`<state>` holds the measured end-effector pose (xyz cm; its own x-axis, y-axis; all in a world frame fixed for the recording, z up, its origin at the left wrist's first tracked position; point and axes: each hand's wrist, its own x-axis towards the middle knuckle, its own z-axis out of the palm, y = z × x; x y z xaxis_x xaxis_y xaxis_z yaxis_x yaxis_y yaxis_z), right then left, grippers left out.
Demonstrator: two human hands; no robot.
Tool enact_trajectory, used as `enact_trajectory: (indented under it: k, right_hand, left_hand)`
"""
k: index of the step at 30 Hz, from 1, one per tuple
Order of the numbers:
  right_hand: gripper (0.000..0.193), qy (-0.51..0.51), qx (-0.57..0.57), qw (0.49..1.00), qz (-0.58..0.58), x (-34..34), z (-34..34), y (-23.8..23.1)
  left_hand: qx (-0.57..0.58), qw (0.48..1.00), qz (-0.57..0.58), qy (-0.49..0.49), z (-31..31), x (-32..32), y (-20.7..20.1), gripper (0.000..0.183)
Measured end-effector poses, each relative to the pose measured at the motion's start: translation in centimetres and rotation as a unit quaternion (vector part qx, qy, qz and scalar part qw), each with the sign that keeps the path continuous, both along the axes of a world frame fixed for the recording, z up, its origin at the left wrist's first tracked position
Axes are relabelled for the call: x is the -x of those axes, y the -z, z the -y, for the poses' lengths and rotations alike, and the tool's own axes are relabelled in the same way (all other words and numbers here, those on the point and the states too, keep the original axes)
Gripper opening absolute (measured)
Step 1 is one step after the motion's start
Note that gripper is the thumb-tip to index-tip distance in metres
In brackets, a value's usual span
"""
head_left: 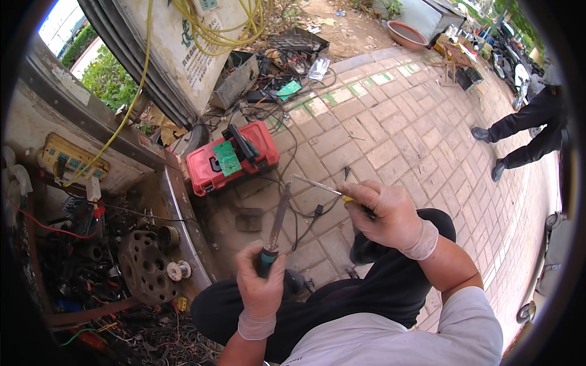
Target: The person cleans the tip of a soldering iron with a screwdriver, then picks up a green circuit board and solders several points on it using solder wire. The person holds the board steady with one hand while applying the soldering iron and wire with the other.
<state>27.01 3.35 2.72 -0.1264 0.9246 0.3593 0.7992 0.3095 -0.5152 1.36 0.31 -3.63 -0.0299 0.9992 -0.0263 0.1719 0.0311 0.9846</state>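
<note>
Both my hands wear thin, see-through gloves. My left hand (pixel 261 283) is closed round the teal and black handle of a soldering iron (pixel 279 221), whose long dark metal barrel points up and away to a narrow tip. In my right hand (pixel 387 213) is a screwdriver (pixel 317 184) with a thin metal shaft and a yellow and black handle. Its shaft reaches left, and its end is close to the iron's tip; whether they touch I cannot tell. Beyond the tools, a green circuit board (pixel 227 158) rests on top of a red toolbox (pixel 259 141).
Black cables (pixel 299 226) lie on the brick paving. At left is a bin of scrap parts (pixel 79 256) with a holed metal disc (pixel 143 262) and a wire spool (pixel 179 270). A power strip (pixel 73 160) hangs above it. Another person's legs (pixel 525 122) stand at right.
</note>
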Motion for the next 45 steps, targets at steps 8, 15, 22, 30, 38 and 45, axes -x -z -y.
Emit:
enact_trajectory:
  k: [8,15,22,30,38,45]
  right_hand:
    - [0.036,-0.042,0.018,0.998,-0.034,-0.1,0.3,-0.2]
    - [0.03,0.046,0.123,0.965,-0.229,-0.1,0.3,-0.1]
    - [0.028,0.035,0.095,0.976,-0.193,-0.2,0.3,-0.3]
    - [0.033,0.008,-0.011,0.979,-0.203,0.5,0.3,-0.5]
    - [0.043,-0.028,-0.128,0.978,-0.164,1.5,0.3,-0.7]
    - [0.044,-0.03,-0.074,0.995,-0.066,1.8,0.2,-0.8]
  left_hand:
    - [0.02,1.0,0.015,0.013,0.1,0.1,-0.2,0.041]
    - [0.138,0.964,0.218,0.059,0.0,0.2,-0.7,0.035]
    - [0.212,0.911,0.324,0.142,-0.1,0.9,-1.3,0.038]
    - [0.262,0.847,0.421,0.194,-0.3,1.4,-1.9,0.051]
    - [0.26,0.849,0.407,0.213,-0.2,1.7,-2.2,0.048]
    - [0.26,0.861,0.388,0.203,0.0,1.8,-2.5,0.047]
